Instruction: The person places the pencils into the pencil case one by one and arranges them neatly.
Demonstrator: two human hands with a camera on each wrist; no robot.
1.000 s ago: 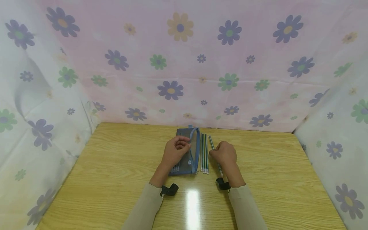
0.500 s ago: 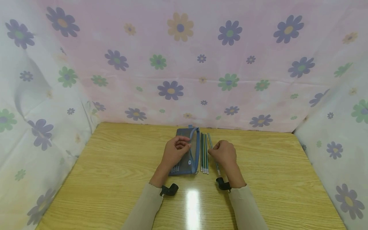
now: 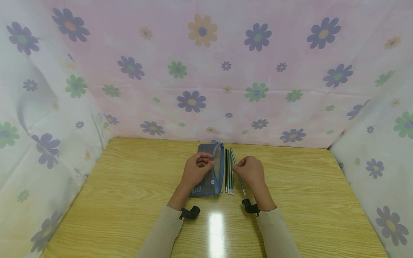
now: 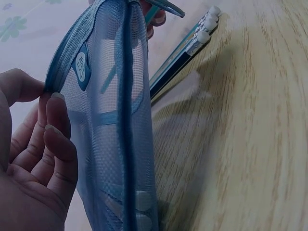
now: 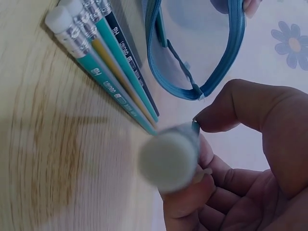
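A blue-grey mesh pencil case [image 3: 206, 147] lies at mid-table, its zipped mouth spread on the right side. My left hand [image 3: 197, 170] pinches the zipper edge [image 4: 54, 79] between thumb and forefinger, the other fingers curled. Through the mesh, white eraser ends [image 4: 143, 199] show near the case's bottom. Between thumb and fingertips my right hand [image 3: 251, 172] grips one pencil [image 3: 242, 186], slanted, its far end leaning left toward the row. In the right wrist view its white eraser [image 5: 168, 161] faces the camera. Several pencils [image 3: 229, 172] lie side by side between the case and this hand.
The wood-grain table [image 3: 135, 215] meets a flowered cloth backdrop [image 3: 277, 89] at the back, with cloth at both sides. Black camera mounts [image 3: 192, 212] sit on both wrists. A light glare [image 3: 216, 233] marks the near tabletop.
My right hand has shifted slightly left, and the pencil's far end has swung left to the top of the pencil row. My left hand and the case have stayed in place.
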